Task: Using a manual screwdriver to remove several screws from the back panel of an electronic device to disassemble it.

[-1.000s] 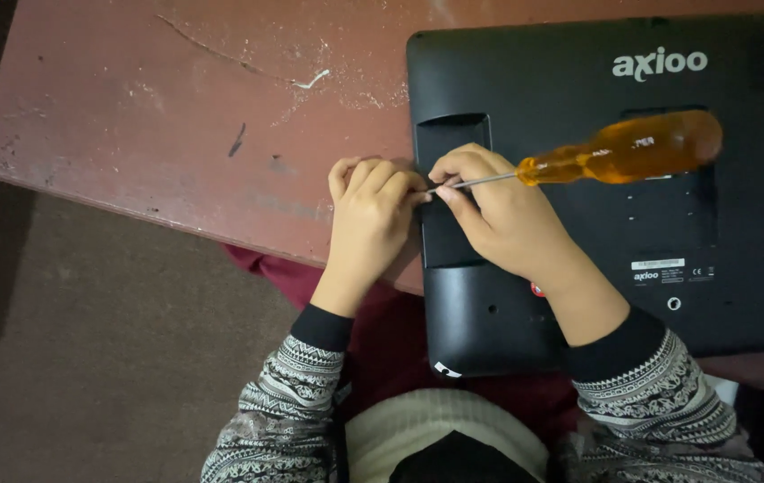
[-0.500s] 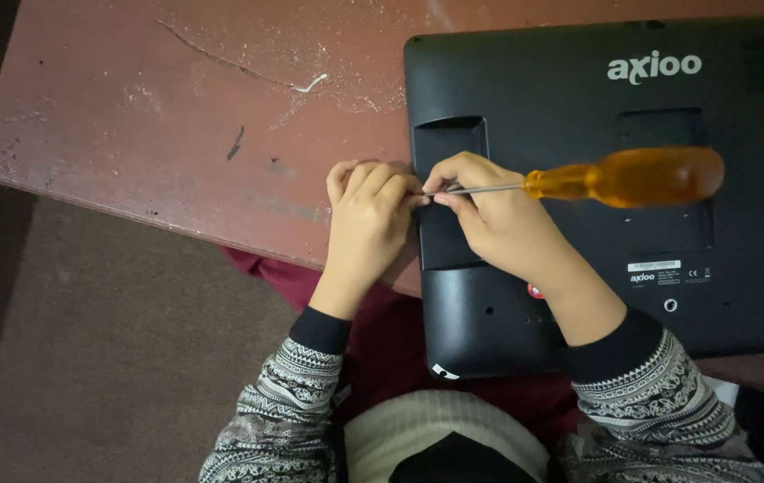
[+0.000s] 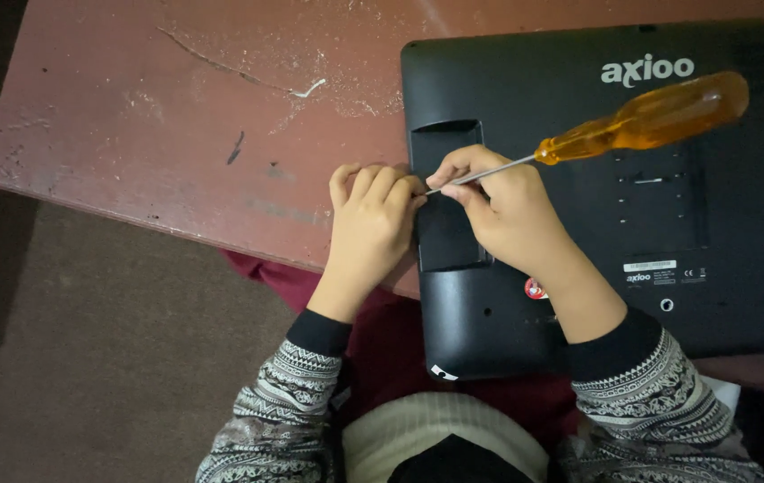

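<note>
At mid-frame, the right hand (image 3: 507, 215) pinches the shaft of an orange-handled screwdriver (image 3: 641, 121); the left hand (image 3: 371, 219) rests curled, holding nothing, against the black monitor back (image 3: 578, 72) on the bench (image 3: 176, 134).

A single head-worn camera looks almost straight down from close above the worn reddish-brown wooden bench (image 3: 176, 134). The bench's near edge runs slantwise across the frame, the floor lies below it, and the wearer's patterned sleeves fill the bottom edge.

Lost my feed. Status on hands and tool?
Right hand pinching screwdriver by the shaft. Left hand curled at monitor edge, by the tip. Nothing in the way.
</note>
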